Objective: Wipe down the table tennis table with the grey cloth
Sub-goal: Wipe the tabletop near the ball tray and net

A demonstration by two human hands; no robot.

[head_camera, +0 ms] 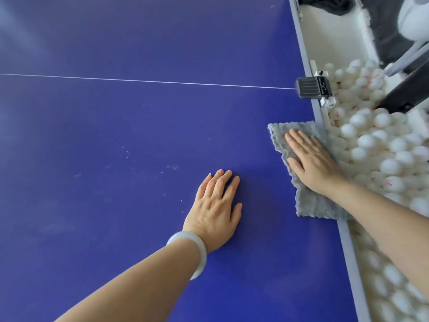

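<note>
Two hands are down on the table (116, 135), both flat. The right hand (311, 163) lies palm-down on the grey cloth (313, 205), fingers straight and close together. It presses rather than grips, with nothing curled round the fabric. A flat palm likely spreads pressure across the cloth, which suits a sweeping stroke.

The cloth sits at the table's right side, just below the black net clamp (311, 87). Its far side reaches the grey edge strip (348, 240). It looks like the start or end of a pass.

The left hand (216, 205) rests bare on the blue surface, well apart from the cloth. Its fingers are extended and slightly spread, holding nothing. Probably a brace while the person leans over (pale bracelet (197, 252) on that wrist).

Pale specks (171, 168) show on the surface beyond the left hand, so that patch reads as unwiped. The region past the white line (148, 81) can't be judged.

One risk: a trough of white balls (383, 145) runs right beside the edge. A stroke toward it could drag the cloth off the table, so sweeping left looks safer.
</note>
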